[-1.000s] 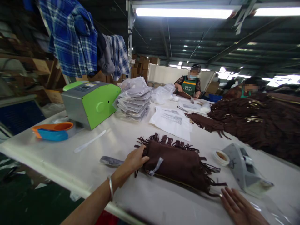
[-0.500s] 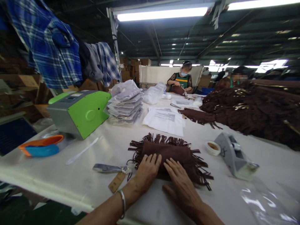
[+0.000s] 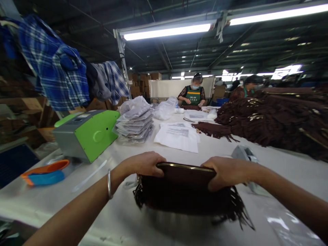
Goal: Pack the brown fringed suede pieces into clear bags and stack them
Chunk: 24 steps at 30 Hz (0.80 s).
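A dark brown fringed zip pouch [image 3: 179, 191] is held upright just above the table, its gold zipper along the top edge facing up. My left hand [image 3: 146, 164] grips the top left corner, thumb on the near side. At the top right, my right hand [image 3: 220, 172] pinches the pouch the same way. Strips of fringe hang at both ends, blurred at the bottom. Behind my right wrist a grey tape dispenser [image 3: 244, 153] is partly hidden. The hang tag is out of sight behind my left hand and the pouch.
A green and grey machine [image 3: 98, 136] and an orange and blue tape holder [image 3: 46, 173] stand on the left. Beyond are a stack of bagged items [image 3: 135, 123], printed white bags [image 3: 176, 136] and a heap of brown fringed pouches [image 3: 276, 119]. A co-worker [image 3: 194, 94] sits across the table.
Both hands, earlier flat on the pouch lying on the table, now grip its top corners. The pouch has been raised upright with its zipper edge on top. The view has tilted up slightly.
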Tool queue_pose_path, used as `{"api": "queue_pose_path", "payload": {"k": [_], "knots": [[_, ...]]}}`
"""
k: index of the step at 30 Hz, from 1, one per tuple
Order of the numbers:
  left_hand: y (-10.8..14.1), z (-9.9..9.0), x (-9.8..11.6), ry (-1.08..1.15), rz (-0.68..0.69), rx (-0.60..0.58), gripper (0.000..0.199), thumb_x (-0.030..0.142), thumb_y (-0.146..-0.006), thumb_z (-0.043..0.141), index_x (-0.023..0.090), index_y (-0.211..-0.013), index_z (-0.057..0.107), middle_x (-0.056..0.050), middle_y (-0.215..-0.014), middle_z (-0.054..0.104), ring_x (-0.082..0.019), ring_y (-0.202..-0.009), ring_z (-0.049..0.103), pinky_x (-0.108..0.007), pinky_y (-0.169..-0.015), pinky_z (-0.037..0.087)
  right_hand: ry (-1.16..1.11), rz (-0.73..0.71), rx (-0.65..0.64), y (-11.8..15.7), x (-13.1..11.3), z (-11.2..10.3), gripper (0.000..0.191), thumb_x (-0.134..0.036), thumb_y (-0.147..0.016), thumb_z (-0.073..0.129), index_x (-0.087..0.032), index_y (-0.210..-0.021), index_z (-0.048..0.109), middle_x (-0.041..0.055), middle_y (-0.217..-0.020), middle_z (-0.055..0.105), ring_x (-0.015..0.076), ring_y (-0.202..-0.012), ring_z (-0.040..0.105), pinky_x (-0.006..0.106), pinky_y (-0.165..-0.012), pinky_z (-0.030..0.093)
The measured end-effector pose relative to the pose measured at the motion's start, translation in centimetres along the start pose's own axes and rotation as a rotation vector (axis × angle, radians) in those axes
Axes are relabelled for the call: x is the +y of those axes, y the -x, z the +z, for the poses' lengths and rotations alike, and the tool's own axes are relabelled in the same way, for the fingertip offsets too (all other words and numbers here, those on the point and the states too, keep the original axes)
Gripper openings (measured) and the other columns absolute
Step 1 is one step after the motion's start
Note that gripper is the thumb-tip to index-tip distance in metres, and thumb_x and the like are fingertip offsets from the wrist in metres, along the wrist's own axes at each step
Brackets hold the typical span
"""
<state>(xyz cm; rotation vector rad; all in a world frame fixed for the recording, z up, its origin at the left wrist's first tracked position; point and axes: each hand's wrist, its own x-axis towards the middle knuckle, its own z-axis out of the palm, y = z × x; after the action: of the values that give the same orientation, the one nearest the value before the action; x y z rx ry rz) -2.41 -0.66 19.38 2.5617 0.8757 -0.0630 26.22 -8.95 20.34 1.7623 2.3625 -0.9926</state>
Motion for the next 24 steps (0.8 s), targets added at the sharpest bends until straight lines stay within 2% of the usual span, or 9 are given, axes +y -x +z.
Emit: {"api": "queue_pose_path", "payload": {"k": [2, 5, 8, 12, 15, 17, 19, 22, 24], "knots": [[0.6, -1.1, 1.3, 0.208, -0.005, -0.128, 0.018, 0.03, -0.072, 0.061, 0.02, -0.086, 0.067, 0.006, -0.063, 0.057, -0.013, -0.057, 0.05, -0.021, -0.049, 0.034, -0.081, 0.021, -0.106, 1.1, -1.0, -1.3, 0.037, -0.033, -0.061, 0.074, -0.026, -0.097, 0.072, -0.0033, -0.083, 0.073, 0.0179, -0.074, 0.065, 0.021, -0.056, 0.044], [0.8, -1.2, 1.9, 0.412, -0.01, -0.252, 0.02, 0.032, -0.071, 0.063, 0.019, -0.086, 0.067, 0.006, -0.066, 0.058, -0.013, -0.058, 0.051, -0.02, -0.049, 0.036, -0.137, 0.049, -0.21, 1.6, -1.3, -0.4, 0.046, -0.032, -0.055, 0.078, -0.028, -0.1, 0.073, -0.0039, -0.085, 0.074, 0.018, -0.074, 0.066, 0.022, -0.059, 0.046], [0.7, 0.2, 0.9, 0.43, -0.01, -0.282, 0.026, 0.038, -0.068, 0.07, 0.02, -0.086, 0.067, 0.006, -0.068, 0.06, -0.013, -0.059, 0.052, -0.02, -0.05, 0.038, -0.197, 0.061, -0.265, 1.7, -0.2, 1.4, 0.036, -0.025, -0.057, 0.073, -0.026, -0.093, 0.074, -0.0043, -0.083, 0.073, 0.0166, -0.073, 0.064, 0.021, -0.058, 0.044], [0.7, 3.3, -1.6, 0.323, -0.031, -0.286, 0.037, 0.036, -0.059, 0.08, 0.022, -0.092, 0.068, 0.006, -0.07, 0.062, -0.012, -0.061, 0.053, -0.02, -0.05, 0.038, -0.236, 0.029, -0.169, 1.6, 2.1, 1.8, 0.023, -0.022, -0.064, 0.063, -0.022, -0.086, 0.072, -0.0054, -0.072, 0.066, 0.0122, -0.063, 0.055, 0.02, -0.054, 0.037], [0.2, 4.0, -2.7, 0.11, -0.031, -0.096, 0.022, 0.023, -0.067, 0.069, 0.021, -0.088, 0.067, 0.007, -0.069, 0.062, -0.011, -0.06, 0.054, -0.018, -0.049, 0.036, -0.033, -0.005, 0.029, 0.5, 3.5, 0.7, 0.01, -0.024, -0.066, 0.063, -0.02, -0.075, 0.066, -0.0064, -0.061, 0.057, 0.0111, -0.058, 0.049, 0.021, -0.051, 0.032], [-0.5, 2.9, -3.1, -0.061, -0.034, 0.082, 0.017, 0.021, -0.07, 0.063, 0.021, -0.087, 0.066, 0.006, -0.071, 0.063, -0.012, -0.063, 0.057, -0.019, -0.05, 0.036, 0.098, -0.034, 0.165, -0.5, 4.1, -0.4, 0.006, -0.026, -0.07, 0.06, -0.02, -0.071, 0.062, -0.0054, -0.06, 0.055, 0.0117, -0.059, 0.049, 0.022, -0.052, 0.031], [-1.1, 0.8, -3.4, -0.179, -0.044, 0.229, 0.019, 0.021, -0.072, 0.062, 0.021, -0.091, 0.064, 0.003, -0.079, 0.065, -0.015, -0.072, 0.059, -0.021, -0.056, 0.038, 0.23, -0.043, 0.298, -1.4, 4.4, -1.7, 0.012, -0.029, -0.078, 0.056, -0.02, -0.071, 0.06, -0.0031, -0.062, 0.057, 0.0131, -0.06, 0.051, 0.023, -0.054, 0.032], [-2.0, -2.0, -3.6, -0.316, -0.05, 0.38, 0.025, 0.017, -0.077, 0.058, 0.022, -0.101, 0.059, -0.002, -0.095, 0.066, -0.021, -0.087, 0.061, -0.026, -0.068, 0.041, 0.472, -0.012, 0.5, -2.1, 4.9, -3.3, 0.02, -0.031, -0.087, 0.048, -0.021, -0.083, 0.064, 0.0018, -0.07, 0.065, 0.018, -0.067, 0.06, 0.026, -0.059, 0.037], [-2.5, -2.2, -3.6, -0.401, -0.042, 0.428, 0.024, 0.016, -0.081, 0.055, 0.021, -0.105, 0.057, -0.006, -0.103, 0.064, -0.023, -0.091, 0.061, -0.029, -0.071, 0.043, 0.586, -0.017, 0.598, -2.4, 5.9, -3.2, 0.027, -0.029, -0.091, 0.041, -0.023, -0.099, 0.066, 0.0048, -0.08, 0.07, 0.0213, -0.074, 0.065, 0.028, -0.063, 0.042]]}}
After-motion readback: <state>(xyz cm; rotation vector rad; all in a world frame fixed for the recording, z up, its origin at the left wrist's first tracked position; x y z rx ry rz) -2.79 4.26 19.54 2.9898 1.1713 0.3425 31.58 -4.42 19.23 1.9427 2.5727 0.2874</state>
